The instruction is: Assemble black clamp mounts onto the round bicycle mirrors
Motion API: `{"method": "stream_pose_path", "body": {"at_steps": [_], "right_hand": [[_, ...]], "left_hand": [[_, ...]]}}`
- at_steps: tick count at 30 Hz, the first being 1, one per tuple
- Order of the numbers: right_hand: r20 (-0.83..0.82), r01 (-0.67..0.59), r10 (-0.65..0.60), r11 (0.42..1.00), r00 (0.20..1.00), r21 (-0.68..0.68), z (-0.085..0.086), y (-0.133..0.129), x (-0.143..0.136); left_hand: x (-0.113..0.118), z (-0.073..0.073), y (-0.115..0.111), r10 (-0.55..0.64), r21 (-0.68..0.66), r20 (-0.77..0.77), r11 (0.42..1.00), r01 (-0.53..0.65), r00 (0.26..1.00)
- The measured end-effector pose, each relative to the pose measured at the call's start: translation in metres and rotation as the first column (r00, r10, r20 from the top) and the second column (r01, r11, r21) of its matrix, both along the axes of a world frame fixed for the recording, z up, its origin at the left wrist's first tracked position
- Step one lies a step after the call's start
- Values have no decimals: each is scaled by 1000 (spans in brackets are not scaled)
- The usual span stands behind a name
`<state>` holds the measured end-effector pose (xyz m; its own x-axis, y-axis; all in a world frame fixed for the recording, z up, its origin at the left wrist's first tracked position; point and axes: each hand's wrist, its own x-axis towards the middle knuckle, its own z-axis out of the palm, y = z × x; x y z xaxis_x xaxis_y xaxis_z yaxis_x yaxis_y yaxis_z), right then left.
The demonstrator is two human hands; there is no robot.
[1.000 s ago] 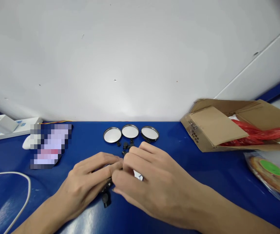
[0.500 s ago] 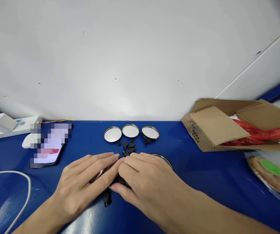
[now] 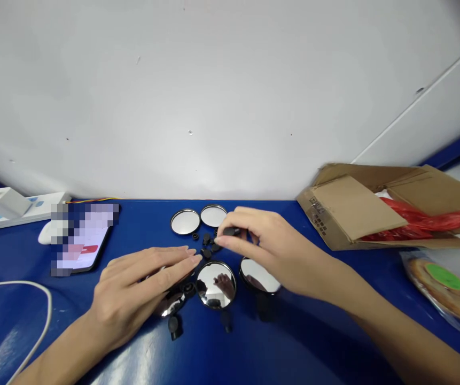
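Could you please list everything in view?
Mirrors: at least five, silver, centre
Small parts: several, black, around mirrors
Phone: one, black, left
Rounded object: one, white, near the phone
Power strip: one, white, far left
Plug: one, white, on power strip
Cable: one, white, front left
Wires: some, red and yellow, back left
Box: one, brown, right
Bag: one, red, in the box
Wrapped food: one, brown, right
Table: one, blue, underneath
Wall: one, white, behind
Left hand: one, bare, over mirror
Right hand: one, bare, holding part

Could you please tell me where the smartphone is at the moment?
In the head view, the smartphone lies toward the left on the blue table, near the white power strip and beyond the left hand.
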<state>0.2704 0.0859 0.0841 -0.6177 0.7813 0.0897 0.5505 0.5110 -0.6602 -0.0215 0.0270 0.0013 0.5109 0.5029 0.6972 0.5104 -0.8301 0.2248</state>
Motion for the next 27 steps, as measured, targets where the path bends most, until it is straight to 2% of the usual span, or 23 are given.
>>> {"method": "stream_pose_path", "body": {"at_steps": [3,6,12,17,22,27], "right_hand": [[140,87,-96,994,985,71,-18,14,8],[247,62,-72,997,966,49,-32,21,11],[382,61,-84,995,920,74,-40,16,1],[369,-50,-15,985,929,166,-45,13,-3],[330,-39,-34,976,943,212,-45,15,-2],[282,-34,-39,968,959,250,-42,16,-2]], "left_hand": [[-1,-2,-1,16,-18,-15,1000,-16,1000],[-1,-1,-2,30,-8,-42,1000,-31,999],[1,2,-2,40,29,-76,999,-38,996],[1,1,1,52,43,-87,998,-49,995],[1,-5,0,50,41,-62,998,-47,997],[1,-3,1,34,38,-96,999,-31,995]]}}
